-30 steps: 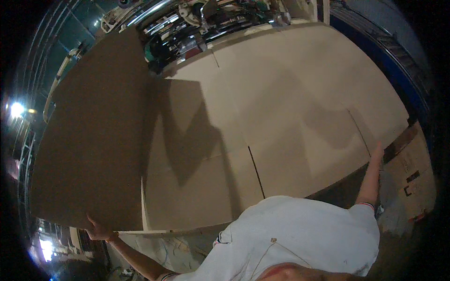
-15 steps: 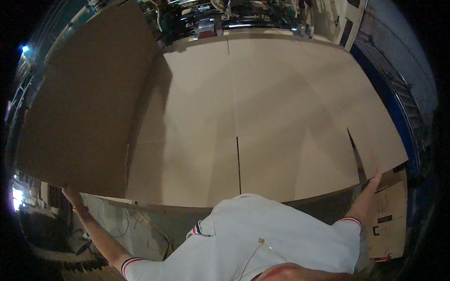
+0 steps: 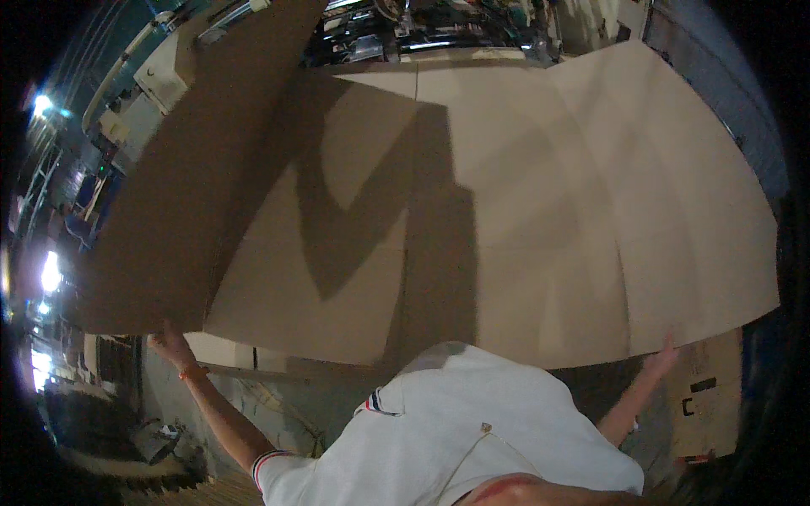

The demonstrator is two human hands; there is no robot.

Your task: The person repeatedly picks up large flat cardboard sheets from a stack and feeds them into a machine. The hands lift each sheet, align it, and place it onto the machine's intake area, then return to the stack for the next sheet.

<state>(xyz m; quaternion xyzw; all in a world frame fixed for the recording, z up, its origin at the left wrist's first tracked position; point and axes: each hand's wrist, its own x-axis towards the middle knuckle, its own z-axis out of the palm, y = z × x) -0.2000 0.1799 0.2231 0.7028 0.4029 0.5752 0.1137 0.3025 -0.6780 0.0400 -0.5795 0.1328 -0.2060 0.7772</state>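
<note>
A very large flat cardboard sheet [image 3: 523, 202] spreads in front of me, with slits cut in from its near edge. Its left panel [image 3: 194, 185] is folded up and stands darker, casting a shadow across the sheet. My left hand [image 3: 169, 344] grips the lower corner of that raised panel. My right hand [image 3: 662, 358] holds the sheet's near edge at the lower right, fingers against the underside. My white shirt fills the bottom middle.
Machinery with metal parts [image 3: 439, 34] stands beyond the far edge of the sheet. Another printed cardboard piece [image 3: 709, 396] lies under the sheet at lower right. Bright lamps [image 3: 46, 274] glare at the left. A bench edge [image 3: 245, 371] shows below the sheet.
The left panel has swung further up and inward, its shadow now falling across the sheet's middle. Both hands kept their hold at the near edge.
</note>
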